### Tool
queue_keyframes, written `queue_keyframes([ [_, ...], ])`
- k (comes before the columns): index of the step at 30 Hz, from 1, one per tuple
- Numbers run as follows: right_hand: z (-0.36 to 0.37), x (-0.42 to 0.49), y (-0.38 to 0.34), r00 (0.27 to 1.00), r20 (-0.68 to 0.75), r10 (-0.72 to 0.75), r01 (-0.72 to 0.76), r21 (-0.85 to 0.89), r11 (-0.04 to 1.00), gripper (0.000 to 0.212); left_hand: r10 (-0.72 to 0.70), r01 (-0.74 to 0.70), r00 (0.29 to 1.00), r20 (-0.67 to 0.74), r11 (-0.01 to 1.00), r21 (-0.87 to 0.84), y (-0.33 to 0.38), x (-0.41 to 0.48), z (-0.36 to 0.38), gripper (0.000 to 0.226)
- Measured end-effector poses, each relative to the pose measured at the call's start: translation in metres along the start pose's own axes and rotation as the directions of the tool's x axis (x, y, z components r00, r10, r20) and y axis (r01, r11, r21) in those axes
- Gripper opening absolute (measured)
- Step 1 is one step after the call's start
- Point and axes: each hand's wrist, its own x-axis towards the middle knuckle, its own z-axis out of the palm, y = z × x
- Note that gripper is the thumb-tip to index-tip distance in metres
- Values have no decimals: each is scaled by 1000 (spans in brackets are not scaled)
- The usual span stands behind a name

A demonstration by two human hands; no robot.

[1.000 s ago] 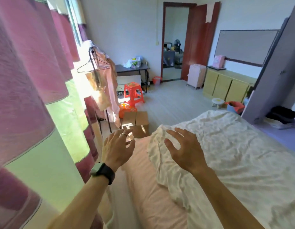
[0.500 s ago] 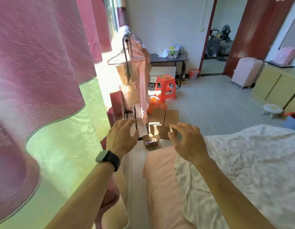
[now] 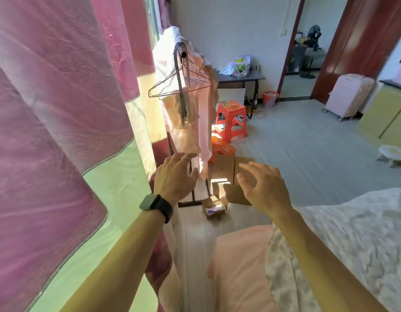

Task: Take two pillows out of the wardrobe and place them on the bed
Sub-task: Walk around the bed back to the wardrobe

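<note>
While both arms are stretching out in front with nothing in them, the person is standing by the bed's corner, in the gap along the curtain. Bed is filling 4 to 5 o'clock, with a rumpled white quilt over a pink sheet. No pillows are showing on the visible part. Pink-and-green curtain is covering 9 o'clock.

Left hand, smartwatch on its wrist, is hovering near centre, fingers loose, grasping nothing. Right hand, at its 3 o'clock, is likewise released, fingers splayed and empty.

Past the hands a small cardboard box is sitting on the floor, with flattened cardboard behind it. Clothes rack with wire hangers and pale garments is standing at 12 o'clock. Red stool and desk are sitting at 1 o'clock, suitcase and doorway at 2 o'clock.

Wardrobe and pillows are not showing anywhere.

Judging: the step in hand is getting to the wardrobe, and the fetch is not yet begun. Next move is calling for turning to find the wardrobe, opening it, and closing both hands round a pillow.
</note>
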Motion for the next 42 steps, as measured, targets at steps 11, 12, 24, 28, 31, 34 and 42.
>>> queue_keyframes([
  [11,88,177,21,998,24,59,-59,7,998,41,40,-41,996,74,999,15,-56,180,72,41],
  [12,94,194,27,997,15,69,-69,21,997,40,45,-46,995,87,999,9,-56,199,81,42],
  [24,91,305,146,937,-144,318,-316,37,948,34,273,-242,904,329,961,-131,35,393,216,45],
  [28,82,320,197,838,-283,466,-482,15,876,29,454,-397,793,405,891,-222,105,446,283,44],
  [31,73,335,234,736,-385,557,-604,-1,797,27,581,-486,687,436,814,-318,162,483,331,43],
  [34,58,357,272,605,-453,655,-734,3,679,28,686,-565,561,463,727,-391,218,525,374,44],
  [42,5,401,357,297,-558,775,-915,67,399,35,844,-653,334,420,528,-542,363,619,449,43],
])
